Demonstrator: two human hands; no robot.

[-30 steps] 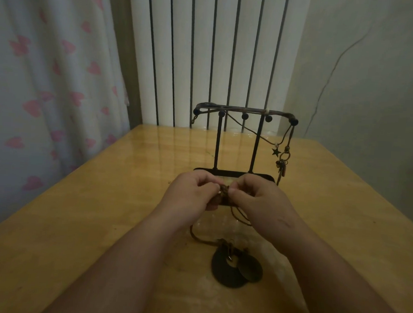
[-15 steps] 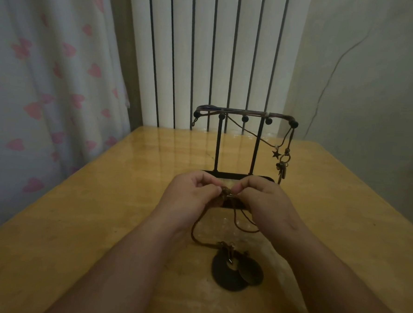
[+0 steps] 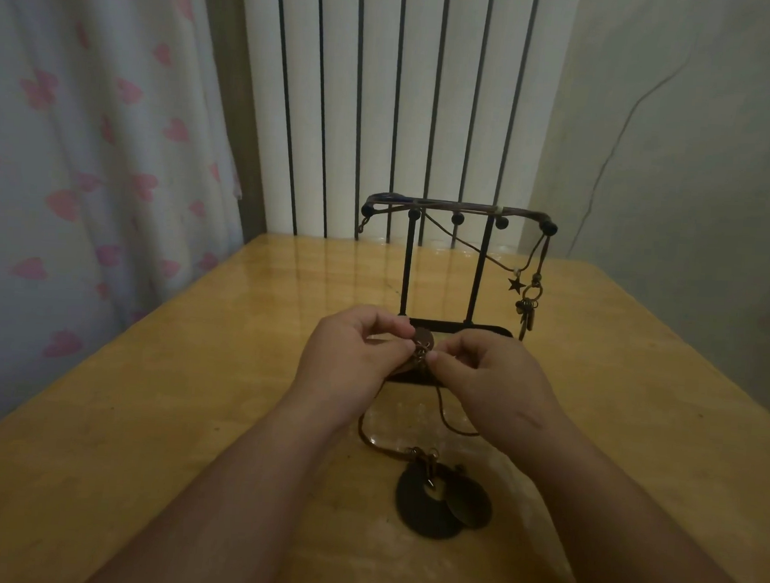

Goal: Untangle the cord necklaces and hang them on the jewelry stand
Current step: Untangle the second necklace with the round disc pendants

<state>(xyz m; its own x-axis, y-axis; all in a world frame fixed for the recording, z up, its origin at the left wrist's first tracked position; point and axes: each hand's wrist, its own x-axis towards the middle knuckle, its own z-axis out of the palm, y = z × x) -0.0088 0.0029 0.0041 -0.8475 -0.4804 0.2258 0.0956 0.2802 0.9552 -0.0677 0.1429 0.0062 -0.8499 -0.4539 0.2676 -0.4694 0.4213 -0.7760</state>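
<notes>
Left hand (image 3: 356,353) and right hand (image 3: 491,381) meet above the worktop (image 3: 141,411), just in front of the jewelry stand (image 3: 478,270) base. Both pinch the same spot of a cord necklace (image 3: 452,424): fingertips curled onto a small metal piece and ring at the join, thumbs nearly touching. What exactly the piece is: too small to tell.

The cord drops from the hands in two loose loops to the worktop. Its dark round pendants (image 3: 439,502), one large ring-shaped disc with a smaller disc overlapping it, lie flat between the forearms.

The stand is upright mid-worktop, with two posts and a top bar with ball-tipped pegs. Cords are draped along the bar. At its right end hang a star charm (image 3: 515,284) and a cluster of rings (image 3: 527,308) with longer charms, clear of the worktop.

Behind are a white ribbed radiator (image 3: 386,88), on the left a curtain (image 3: 68,136) with pink hearts, and on the right a plain wall (image 3: 697,175) with a thin crack line.
</notes>
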